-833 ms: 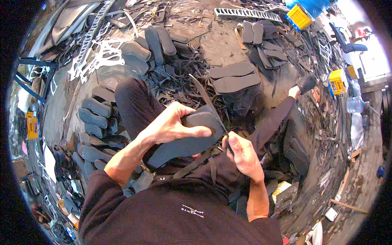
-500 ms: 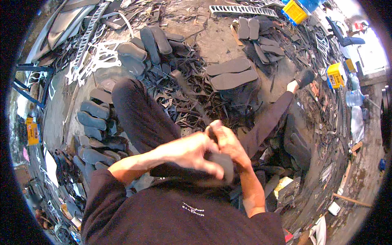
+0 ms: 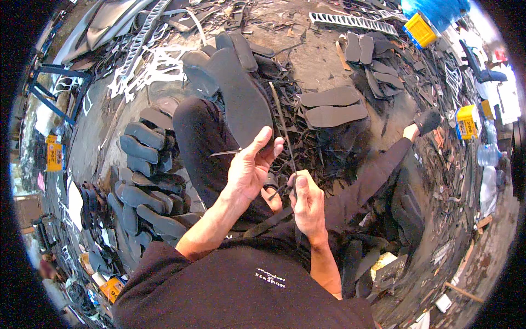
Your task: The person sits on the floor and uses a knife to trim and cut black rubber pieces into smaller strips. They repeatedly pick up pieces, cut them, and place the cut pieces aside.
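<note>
In my left hand point(image 3: 251, 172), a dark grey shoe sole point(image 3: 238, 96) stands out away from me, pinched at its near end between thumb and fingers. My right hand point(image 3: 308, 208) is closed in a fist just to the right. From it a long, thin, blade-like piece point(image 3: 284, 120) rises past the sole's right side; whether it is a knife or a cut strip I cannot tell. A thin dark strip point(image 3: 224, 153) sticks out left of my left hand. Dark cut scraps point(image 3: 287, 142) lie heaped beyond my hands.
Two soles point(image 3: 334, 107) lie side by side on a dark pile. More soles point(image 3: 142, 145) are stacked left of my bent knee; others point(image 3: 359, 46) lie far right. White cut-out webbing point(image 3: 156, 68) and yellow boxes point(image 3: 421, 30) sit farther out. My right leg point(image 3: 378, 156) stretches right.
My hands were together and blurred over my lap, with a dark sole under them. They have moved apart, and the sole now stands outstretched in my left hand. The view has shifted.
</note>
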A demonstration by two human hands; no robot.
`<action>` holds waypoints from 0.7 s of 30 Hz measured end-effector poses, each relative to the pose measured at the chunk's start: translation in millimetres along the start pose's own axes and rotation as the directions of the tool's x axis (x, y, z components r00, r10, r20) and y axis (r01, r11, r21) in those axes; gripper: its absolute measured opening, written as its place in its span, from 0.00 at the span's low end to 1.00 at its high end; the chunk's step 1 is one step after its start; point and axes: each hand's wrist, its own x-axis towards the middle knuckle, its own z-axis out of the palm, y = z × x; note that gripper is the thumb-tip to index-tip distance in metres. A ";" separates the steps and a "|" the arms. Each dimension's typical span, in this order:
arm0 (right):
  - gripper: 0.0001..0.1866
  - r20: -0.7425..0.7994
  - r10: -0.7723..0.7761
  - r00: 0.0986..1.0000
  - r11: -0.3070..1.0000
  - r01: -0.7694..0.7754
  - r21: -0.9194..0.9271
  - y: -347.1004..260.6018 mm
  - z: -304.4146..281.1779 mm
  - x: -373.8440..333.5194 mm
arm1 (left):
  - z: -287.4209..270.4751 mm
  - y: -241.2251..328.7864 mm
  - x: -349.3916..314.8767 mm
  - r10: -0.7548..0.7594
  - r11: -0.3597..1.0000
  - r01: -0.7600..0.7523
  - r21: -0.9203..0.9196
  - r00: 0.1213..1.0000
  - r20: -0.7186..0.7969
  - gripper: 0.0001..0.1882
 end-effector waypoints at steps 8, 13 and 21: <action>0.20 -0.069 -0.084 0.994 0.980 0.070 -0.185 11.9 -5.4 -20.3 | -2.4 3.4 -12.9 0.092 0.989 -0.085 0.121 0.994 -0.050 0.12; 0.20 -0.068 -0.082 0.994 0.961 0.061 -0.269 14.6 -0.2 -43.2 | 6.2 4.4 -23.3 0.138 0.971 -0.106 0.214 0.980 -0.142 0.16; 0.22 -0.003 -0.006 1.000 0.949 0.005 -0.316 -1.5 1.0 -35.8 | -11.0 0.7 -29.4 0.150 0.954 -0.105 0.282 0.978 -0.145 0.19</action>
